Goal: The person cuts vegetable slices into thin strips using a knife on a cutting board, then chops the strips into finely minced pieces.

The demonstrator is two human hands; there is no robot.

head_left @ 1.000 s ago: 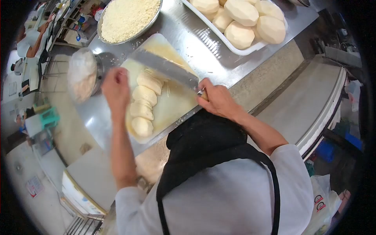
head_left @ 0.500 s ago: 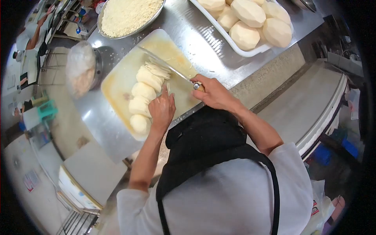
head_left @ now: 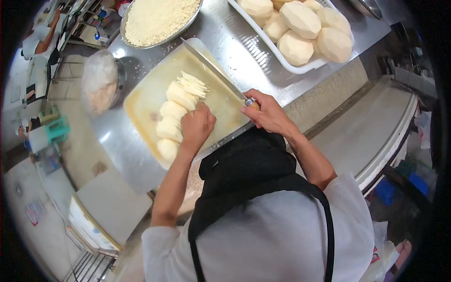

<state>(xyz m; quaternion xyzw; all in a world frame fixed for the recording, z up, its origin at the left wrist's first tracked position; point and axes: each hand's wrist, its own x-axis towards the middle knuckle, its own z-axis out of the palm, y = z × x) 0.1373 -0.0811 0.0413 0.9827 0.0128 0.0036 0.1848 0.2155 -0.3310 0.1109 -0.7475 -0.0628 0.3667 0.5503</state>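
Observation:
My right hand (head_left: 267, 112) is closed round the wooden handle of a large knife (head_left: 213, 70), whose blade reaches up and left over the cutting board (head_left: 141, 103). Near the board's middle, my left hand (head_left: 198, 123) is closed beside a row of pale sliced potatoes (head_left: 172, 111); whether anything is between its fingers is hidden. At the row's upper end, thin potato strips (head_left: 191, 84) lie fanned out, to the left of the blade and apart from it.
A bowl of finely chopped pale food (head_left: 157, 21) and a white tray (head_left: 293, 69) of peeled potatoes stand beyond the board. A plastic bag (head_left: 100, 77) rests at the left beside a metal container. Another person (head_left: 40, 40) is at the far upper left.
My left hand came from the left side across to the right of the potato row, and its fingers have curled in. The knife has moved right, off the cut strips.

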